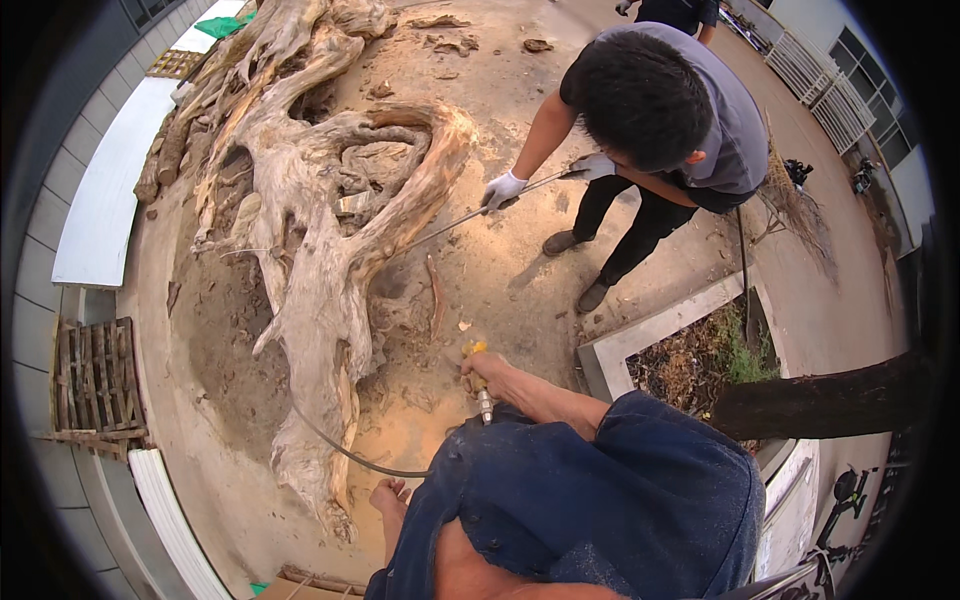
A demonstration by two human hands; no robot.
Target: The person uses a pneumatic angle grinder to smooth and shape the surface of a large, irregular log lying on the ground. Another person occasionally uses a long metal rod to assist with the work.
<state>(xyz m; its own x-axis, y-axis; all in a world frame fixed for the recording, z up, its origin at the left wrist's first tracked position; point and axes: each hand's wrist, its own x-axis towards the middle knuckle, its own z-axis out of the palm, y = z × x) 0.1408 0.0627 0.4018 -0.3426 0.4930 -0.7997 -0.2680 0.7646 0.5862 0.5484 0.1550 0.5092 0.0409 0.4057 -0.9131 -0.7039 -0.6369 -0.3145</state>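
My right hand (480, 371) is wrapped around an air tool (484, 401) with a yellow end and a shiny metal coupling, held in front of my dark blue shirt. My left hand (388, 494) hangs low beside the bottom end of a big driftwood-like tree root (320, 270), fingers loosely bent and apart, with nothing visible in them. A thin dark hose (365, 463) curves from the root toward my shirt, where its end is hidden. Across from me a bent-over person (660, 110) in white gloves grips a long metal rod (450, 228) whose tip reaches the root.
Sawdust and bark chips lie on the concrete ground (520, 335). A concrete-edged planter (645, 335) and a dark tree trunk (815, 397) stand at right. Wooden pallets (97, 380) and white panels (100, 215) line the left. Another person (680, 14) stands at the far top.
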